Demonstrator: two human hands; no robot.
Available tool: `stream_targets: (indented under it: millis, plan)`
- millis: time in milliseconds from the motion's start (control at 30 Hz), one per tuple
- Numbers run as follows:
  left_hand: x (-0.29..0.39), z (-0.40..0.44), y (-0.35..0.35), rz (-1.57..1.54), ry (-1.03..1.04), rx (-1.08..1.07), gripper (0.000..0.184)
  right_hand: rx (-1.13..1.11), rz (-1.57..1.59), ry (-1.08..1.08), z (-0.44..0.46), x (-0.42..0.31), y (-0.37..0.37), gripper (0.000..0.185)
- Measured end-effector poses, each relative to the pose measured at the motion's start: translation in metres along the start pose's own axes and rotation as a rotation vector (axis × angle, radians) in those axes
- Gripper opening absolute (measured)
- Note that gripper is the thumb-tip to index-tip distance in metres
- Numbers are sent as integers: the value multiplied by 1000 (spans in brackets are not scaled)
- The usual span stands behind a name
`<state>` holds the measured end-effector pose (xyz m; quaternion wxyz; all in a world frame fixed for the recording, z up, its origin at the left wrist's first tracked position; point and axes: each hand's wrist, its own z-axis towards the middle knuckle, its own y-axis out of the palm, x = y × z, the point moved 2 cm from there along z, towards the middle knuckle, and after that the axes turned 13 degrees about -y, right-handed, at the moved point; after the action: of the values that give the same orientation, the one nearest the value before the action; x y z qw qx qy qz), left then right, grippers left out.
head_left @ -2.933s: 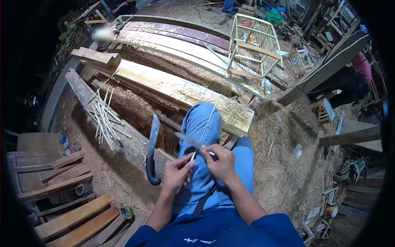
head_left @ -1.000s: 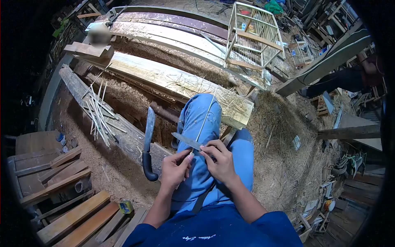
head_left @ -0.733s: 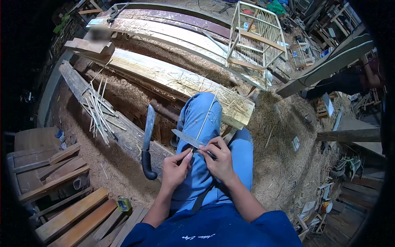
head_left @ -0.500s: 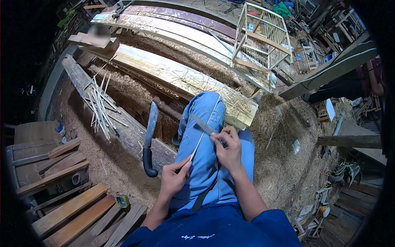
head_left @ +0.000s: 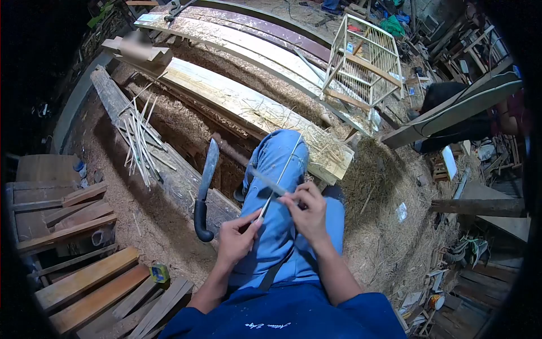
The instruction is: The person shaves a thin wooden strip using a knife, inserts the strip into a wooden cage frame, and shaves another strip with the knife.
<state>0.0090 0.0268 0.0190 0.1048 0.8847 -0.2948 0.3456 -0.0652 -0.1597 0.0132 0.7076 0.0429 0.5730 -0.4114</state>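
My left hand (head_left: 239, 238) pinches the lower end of a thin bamboo stick (head_left: 289, 160), which slants up across my jeans-covered knee (head_left: 276, 151). A flat knife blade (head_left: 265, 179) sticks out from my right hand (head_left: 307, 210), whose closed fingers hide its handle. The blade crosses the stick just above my left hand and seems to touch it. Left of my knee, a machete (head_left: 208, 175) with a black handle rests by a weathered board (head_left: 183, 186). Several thin sticks (head_left: 138, 144) lie in a loose pile farther up that board.
Thick pale planks (head_left: 226, 96) covered in shavings run beyond my knee. A slatted wooden cage (head_left: 364, 62) stands at the upper right. A person's dark-clothed leg (head_left: 440, 104) shows near a beam (head_left: 451, 113). A tape measure (head_left: 160, 273) sits by cut boards (head_left: 93, 277).
My right hand and the knife have slid down along the stick toward my left hand. The left hand keeps its hold on the stick. The view has shifted slightly.
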Motion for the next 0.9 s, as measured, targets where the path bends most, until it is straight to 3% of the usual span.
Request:
stream_targets:
  millis: [333,900]
  plan:
    - [-20,-2,-9,64,96,16,27,123,-52,-78,-3,13,12,13]
    - [-66,-64,-45,-44,-76,-6,25,147,-211,-52,27,32,7,17]
